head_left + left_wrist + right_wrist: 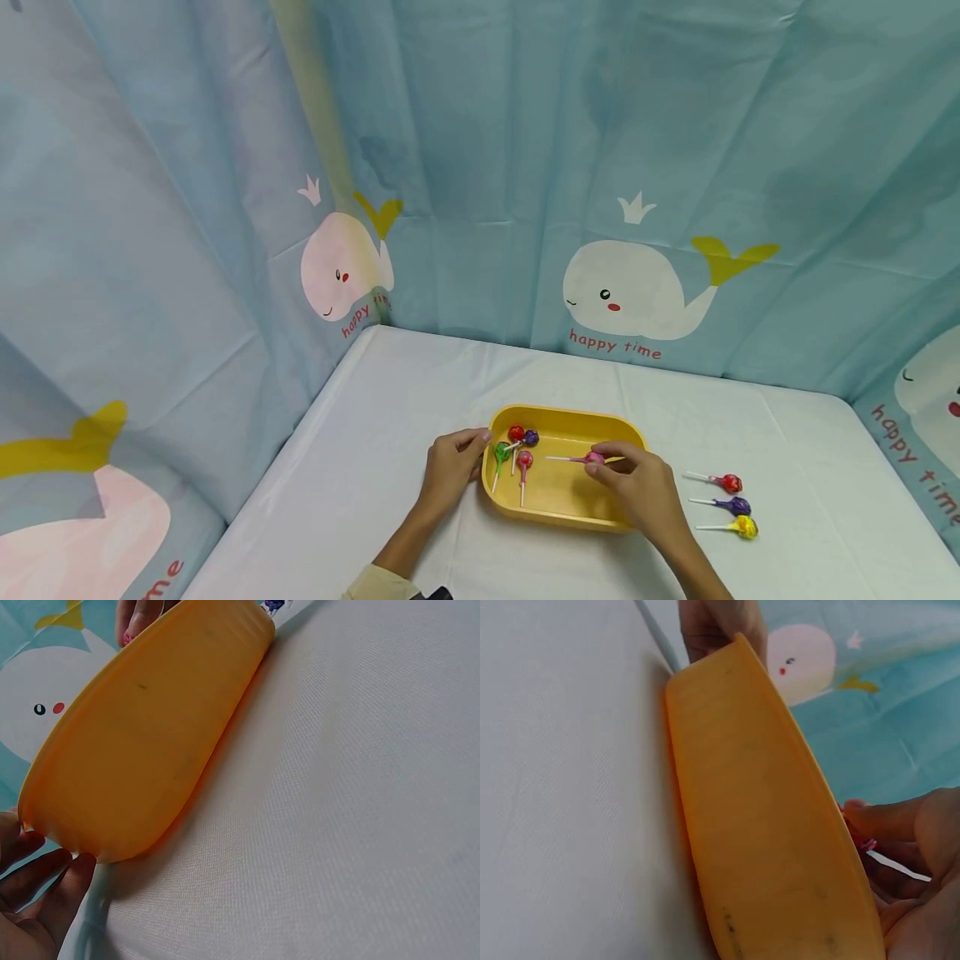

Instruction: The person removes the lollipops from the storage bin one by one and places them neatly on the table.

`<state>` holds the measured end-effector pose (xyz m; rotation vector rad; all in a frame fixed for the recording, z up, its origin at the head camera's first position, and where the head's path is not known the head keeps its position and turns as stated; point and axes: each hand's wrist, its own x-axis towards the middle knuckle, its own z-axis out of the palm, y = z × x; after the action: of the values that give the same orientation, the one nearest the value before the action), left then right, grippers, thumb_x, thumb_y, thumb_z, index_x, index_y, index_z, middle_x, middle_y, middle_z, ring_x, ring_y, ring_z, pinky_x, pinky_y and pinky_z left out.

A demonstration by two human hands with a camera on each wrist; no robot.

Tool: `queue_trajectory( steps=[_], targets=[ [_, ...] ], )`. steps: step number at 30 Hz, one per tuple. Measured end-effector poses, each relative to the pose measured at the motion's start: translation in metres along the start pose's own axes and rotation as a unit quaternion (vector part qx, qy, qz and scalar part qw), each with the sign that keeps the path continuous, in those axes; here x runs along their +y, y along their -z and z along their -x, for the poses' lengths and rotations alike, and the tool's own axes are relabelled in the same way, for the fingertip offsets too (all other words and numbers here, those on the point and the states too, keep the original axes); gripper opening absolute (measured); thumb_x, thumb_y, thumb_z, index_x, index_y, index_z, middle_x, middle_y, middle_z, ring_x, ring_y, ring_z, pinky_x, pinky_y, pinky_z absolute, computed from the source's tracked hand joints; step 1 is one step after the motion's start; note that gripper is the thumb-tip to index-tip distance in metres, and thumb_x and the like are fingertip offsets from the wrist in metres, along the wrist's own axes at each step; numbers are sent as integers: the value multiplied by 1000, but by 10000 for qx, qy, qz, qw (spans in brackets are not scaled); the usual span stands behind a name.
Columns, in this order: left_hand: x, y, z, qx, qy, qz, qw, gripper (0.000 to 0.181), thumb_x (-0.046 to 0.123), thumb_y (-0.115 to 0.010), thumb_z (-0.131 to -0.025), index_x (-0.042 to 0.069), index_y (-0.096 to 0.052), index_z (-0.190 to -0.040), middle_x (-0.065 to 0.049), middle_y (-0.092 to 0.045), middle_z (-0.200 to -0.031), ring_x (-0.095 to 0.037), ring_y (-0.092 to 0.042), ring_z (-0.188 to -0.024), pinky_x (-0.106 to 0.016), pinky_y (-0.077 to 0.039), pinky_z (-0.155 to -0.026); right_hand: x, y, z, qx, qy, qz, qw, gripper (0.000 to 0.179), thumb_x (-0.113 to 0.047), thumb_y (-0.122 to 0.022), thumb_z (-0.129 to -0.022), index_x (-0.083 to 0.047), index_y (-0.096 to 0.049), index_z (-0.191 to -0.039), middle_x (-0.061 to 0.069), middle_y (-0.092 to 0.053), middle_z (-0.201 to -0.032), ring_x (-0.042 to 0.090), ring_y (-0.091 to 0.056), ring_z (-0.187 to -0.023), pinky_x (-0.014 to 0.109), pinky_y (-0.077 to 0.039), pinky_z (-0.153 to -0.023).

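My left hand (448, 471) holds the left end of a yellow tray (555, 520), thumb at the rim; in the left wrist view its fingers (69, 889) press against the end wall. Between thumb and fingertips, my right hand (647, 493) pinches a pink lollipop (593, 457) over the tray's right half, its stick pointing left. Its pink wrapper (864, 843) peeks out past the rim in the right wrist view. At the tray's left end lie a red lollipop (516, 432), a purple lollipop (532, 437), a green lollipop (502, 452) and another pink lollipop (525, 460).
Right of the tray, a red lollipop (731, 483), a purple lollipop (738, 506) and a yellow lollipop (746, 527) lie in a column on the white tablecloth (810, 467). A blue curtain (480, 167) printed with whales hangs behind the table.
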<state>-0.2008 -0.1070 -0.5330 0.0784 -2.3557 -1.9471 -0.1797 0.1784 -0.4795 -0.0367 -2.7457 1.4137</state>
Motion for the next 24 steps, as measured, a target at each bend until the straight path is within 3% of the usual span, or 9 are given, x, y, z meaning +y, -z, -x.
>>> queue_trajectory(
  steps=[9,16,24],
  targets=[
    [1,-2,1,37,-3,209,9998,37,34,-74,-102,3,-80,-120,-15,-80,-108,-22,-78,-90,-19,-61,-66,3,19,11,-58,-475,-364,9982,42,-34,-87,-90,-8,-79,-122,6,-79,-107,13,-72,-89,15,-58,-76],
    [-1,-3,0,18,55,115,9999,35,33,-72,-103,3,-80,-120,-13,-80,-107,-18,-78,-88,-20,-61,-66,13,32,20,-32,-710,-461,9964,55,-45,-84,-91,-8,-75,-131,6,-79,-112,8,-72,-92,14,-57,-78],
    [-1,-1,0,59,93,11,9999,35,34,-72,-103,4,-80,-120,-11,-80,-106,-18,-78,-89,-21,-62,-67,22,45,28,22,-896,-449,9950,57,-44,-84,-92,-8,-73,-134,7,-77,-123,4,-71,-96,18,-59,-80]
  ],
)
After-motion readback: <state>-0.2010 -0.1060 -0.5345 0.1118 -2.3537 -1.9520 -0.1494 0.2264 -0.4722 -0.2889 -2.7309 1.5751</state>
